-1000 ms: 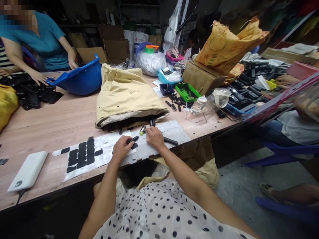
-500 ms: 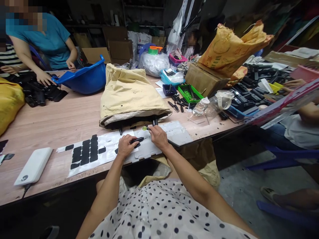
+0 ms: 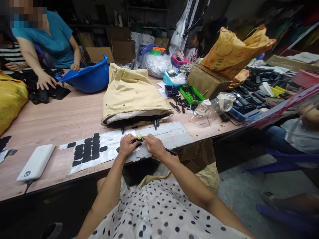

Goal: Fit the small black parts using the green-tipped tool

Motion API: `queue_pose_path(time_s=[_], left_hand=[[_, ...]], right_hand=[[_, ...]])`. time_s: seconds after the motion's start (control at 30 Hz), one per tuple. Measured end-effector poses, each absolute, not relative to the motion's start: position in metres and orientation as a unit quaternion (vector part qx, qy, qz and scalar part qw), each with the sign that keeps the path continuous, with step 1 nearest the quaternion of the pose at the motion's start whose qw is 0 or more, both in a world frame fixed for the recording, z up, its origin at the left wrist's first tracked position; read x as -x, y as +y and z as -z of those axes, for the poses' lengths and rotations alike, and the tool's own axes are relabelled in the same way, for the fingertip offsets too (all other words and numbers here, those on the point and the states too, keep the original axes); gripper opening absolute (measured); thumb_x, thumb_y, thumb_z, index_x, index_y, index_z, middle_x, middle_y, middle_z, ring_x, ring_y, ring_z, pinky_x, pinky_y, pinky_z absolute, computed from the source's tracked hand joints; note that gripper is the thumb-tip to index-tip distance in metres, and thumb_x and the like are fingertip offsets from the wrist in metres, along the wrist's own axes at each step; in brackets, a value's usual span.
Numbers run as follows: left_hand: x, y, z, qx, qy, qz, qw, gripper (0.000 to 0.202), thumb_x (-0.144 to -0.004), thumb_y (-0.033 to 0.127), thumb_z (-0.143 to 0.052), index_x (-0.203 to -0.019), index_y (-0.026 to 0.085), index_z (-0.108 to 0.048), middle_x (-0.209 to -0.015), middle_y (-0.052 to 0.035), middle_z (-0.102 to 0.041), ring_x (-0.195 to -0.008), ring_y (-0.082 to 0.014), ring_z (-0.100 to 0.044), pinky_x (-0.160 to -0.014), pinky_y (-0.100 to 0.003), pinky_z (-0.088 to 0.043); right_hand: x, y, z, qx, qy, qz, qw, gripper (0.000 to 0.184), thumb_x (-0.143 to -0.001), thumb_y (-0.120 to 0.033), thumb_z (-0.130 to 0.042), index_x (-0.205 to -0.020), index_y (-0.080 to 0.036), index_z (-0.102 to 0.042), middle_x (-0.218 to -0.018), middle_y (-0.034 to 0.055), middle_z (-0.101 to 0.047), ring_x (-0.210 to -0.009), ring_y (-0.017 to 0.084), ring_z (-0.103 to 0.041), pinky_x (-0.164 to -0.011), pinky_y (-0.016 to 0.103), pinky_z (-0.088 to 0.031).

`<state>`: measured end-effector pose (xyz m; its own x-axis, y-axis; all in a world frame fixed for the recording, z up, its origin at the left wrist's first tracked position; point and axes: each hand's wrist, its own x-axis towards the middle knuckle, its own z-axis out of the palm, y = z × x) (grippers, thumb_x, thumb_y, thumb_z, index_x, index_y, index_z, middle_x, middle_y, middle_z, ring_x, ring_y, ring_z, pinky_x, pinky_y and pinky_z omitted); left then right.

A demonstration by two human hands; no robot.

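My left hand [image 3: 127, 145] and my right hand [image 3: 155, 145] meet at the table's near edge, fingers pinched together over a thin black rod-like piece [image 3: 138, 141]. The left hand grips this piece. The right hand pinches a small yellow-green tipped part [image 3: 139, 136] at the piece's end, and a black rod [image 3: 171, 152] sticks out from under its wrist. Both rest over a grey plastic sheet [image 3: 171, 134]. Left of them lies a white backing sheet with several black adhesive pads [image 3: 87, 151].
A tan sack [image 3: 129, 93] with black parts poking out lies just beyond my hands. A white power bank [image 3: 36, 162] sits at the left. A person in teal handles black items beside a blue basin [image 3: 84, 78]. Green tray [image 3: 190, 94], boxes and black parts crowd the right.
My right hand drew back from the sack's mouth toward my left hand. The two hands now touch, with the yellow-green tipped part brought to the end of the black piece.
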<state>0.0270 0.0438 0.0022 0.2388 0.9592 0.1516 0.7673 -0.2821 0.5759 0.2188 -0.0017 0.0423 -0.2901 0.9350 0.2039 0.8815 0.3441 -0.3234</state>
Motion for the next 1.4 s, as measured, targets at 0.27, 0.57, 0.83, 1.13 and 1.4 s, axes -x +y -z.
queue_pose_path(time_s=[0.27, 0.57, 0.83, 1.13, 1.4], left_hand=[[-0.028, 0.043, -0.004, -0.762, 0.564, -0.251, 0.196, 0.016, -0.081, 0.039, -0.074, -0.092, 0.031, -0.083, -0.084, -0.0030, -0.074, -0.087, -0.0231, -0.064, -0.080, -0.035, -0.047], [-0.030, 0.044, -0.005, -0.759, 0.570, -0.242, 0.202, 0.017, -0.080, 0.038, -0.073, -0.092, 0.030, -0.083, -0.088, -0.0028, -0.075, -0.090, -0.0238, -0.064, -0.083, -0.035, -0.047], [-0.030, 0.040, -0.007, -0.755, 0.574, -0.241, 0.205, 0.015, -0.080, 0.035, -0.074, -0.092, 0.030, -0.082, -0.086, -0.0031, -0.074, -0.090, -0.0242, -0.064, -0.084, -0.036, -0.047], [-0.032, 0.020, -0.020, -0.783, 0.497, -0.307, 0.212, 0.015, -0.083, 0.036, -0.069, -0.089, 0.024, -0.077, -0.087, -0.0047, -0.074, -0.086, -0.0236, -0.065, -0.083, -0.038, -0.051], [-0.043, -0.070, -0.019, -0.788, 0.443, -0.167, 0.395, 0.025, -0.090, 0.039, -0.057, -0.100, 0.025, -0.075, -0.090, -0.0031, -0.078, -0.077, -0.0193, -0.070, -0.073, -0.028, -0.054]], right_hand=[[-0.228, -0.001, -0.034, 0.583, -0.778, -0.057, 0.225, 0.032, -0.103, -0.023, -0.046, -0.125, -0.026, -0.069, -0.100, 0.0048, -0.068, -0.091, 0.017, -0.065, -0.080, 0.022, -0.051], [-0.242, 0.011, -0.035, 0.619, -0.758, -0.054, 0.198, 0.035, -0.102, -0.021, -0.045, -0.128, -0.027, -0.069, -0.106, 0.0060, -0.069, -0.096, 0.019, -0.064, -0.081, 0.024, -0.049], [-0.250, 0.027, -0.021, 0.614, -0.777, -0.005, 0.139, 0.029, -0.100, -0.022, -0.052, -0.118, -0.024, -0.074, -0.101, 0.0100, -0.068, -0.097, 0.024, -0.056, -0.080, 0.032, -0.042], [-0.244, 0.029, -0.015, 0.605, -0.783, 0.016, 0.142, 0.029, -0.099, -0.021, -0.052, -0.121, -0.024, -0.071, -0.101, 0.0101, -0.065, -0.096, 0.025, -0.052, -0.078, 0.033, -0.039], [-0.244, 0.029, -0.014, 0.610, -0.779, 0.018, 0.142, 0.030, -0.099, -0.022, -0.053, -0.123, -0.023, -0.070, -0.102, 0.0102, -0.065, -0.098, 0.026, -0.053, -0.079, 0.033, -0.040]])
